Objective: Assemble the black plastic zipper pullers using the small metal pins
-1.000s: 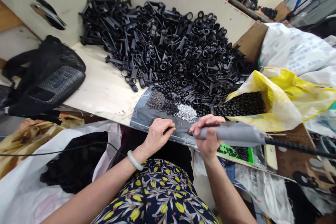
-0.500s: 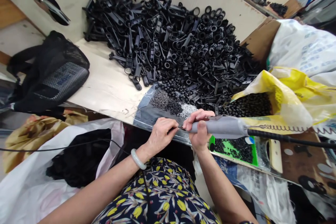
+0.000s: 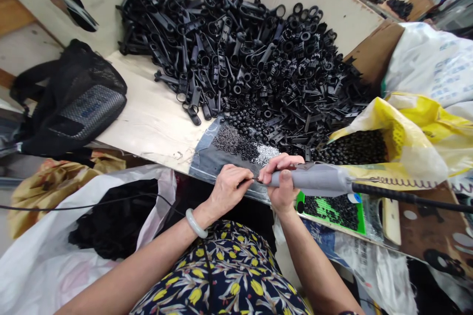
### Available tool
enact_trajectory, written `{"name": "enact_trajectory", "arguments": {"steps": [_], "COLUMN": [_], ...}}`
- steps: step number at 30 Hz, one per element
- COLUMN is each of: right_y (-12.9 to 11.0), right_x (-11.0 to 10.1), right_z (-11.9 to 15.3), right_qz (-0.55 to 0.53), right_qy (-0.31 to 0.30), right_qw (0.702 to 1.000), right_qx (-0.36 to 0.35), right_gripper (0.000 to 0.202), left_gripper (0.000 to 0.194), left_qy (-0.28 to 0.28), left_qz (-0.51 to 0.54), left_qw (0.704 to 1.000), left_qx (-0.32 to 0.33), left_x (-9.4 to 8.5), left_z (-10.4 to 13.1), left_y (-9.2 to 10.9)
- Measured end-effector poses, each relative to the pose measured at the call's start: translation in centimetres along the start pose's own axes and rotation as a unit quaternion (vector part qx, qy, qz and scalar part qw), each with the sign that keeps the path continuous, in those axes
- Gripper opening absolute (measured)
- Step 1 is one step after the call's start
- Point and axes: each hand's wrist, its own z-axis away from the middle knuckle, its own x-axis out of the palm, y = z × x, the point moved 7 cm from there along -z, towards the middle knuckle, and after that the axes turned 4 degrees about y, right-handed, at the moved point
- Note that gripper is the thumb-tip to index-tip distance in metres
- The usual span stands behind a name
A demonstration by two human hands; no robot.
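Note:
My right hand (image 3: 283,182) is wrapped round a grey electric screwdriver (image 3: 320,178), held level with its tip pointing left. The fingers of my left hand (image 3: 231,188) are pinched together at that tip; whatever small part they hold is hidden. Both hands hover at the table's front edge, over a dark cloth (image 3: 210,160). Just behind them on the cloth lie silver screws (image 3: 266,154), small brownish pieces (image 3: 226,139) and round black parts (image 3: 248,123).
A big heap of black plastic parts (image 3: 229,54) fills the table's back. A black bag (image 3: 74,98) sits left, a yellow-white bag (image 3: 414,133) right. A green tray (image 3: 361,219) of black pieces stands by my right wrist. A white sack (image 3: 44,251) is at lower left.
The view has shifted slightly. Both hands keep the same position, with the screwdriver tip still at my left fingertips.

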Motion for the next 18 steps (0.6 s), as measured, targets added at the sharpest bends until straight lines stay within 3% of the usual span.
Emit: {"name": "enact_trajectory", "arguments": {"steps": [9,18], "right_y": [0.5,1.5], "right_x": [0.0,0.8], "right_z": [-0.1,-0.6], "right_qz": [-0.016,0.022], "right_qy": [-0.013,-0.063], "right_qw": [1.0,0.996], "right_qx": [-0.006,0.053], "right_gripper": [0.022,0.028], "left_gripper": [0.003,0.006], "left_qy": [-0.01,-0.011], "left_qz": [-0.013,-0.014], "left_qw": [1.0,1.0], "left_qx": [0.019,0.021], "left_x": [0.3,0.4], "left_z": [0.2,0.1], "left_y": [-0.3,-0.2]}}
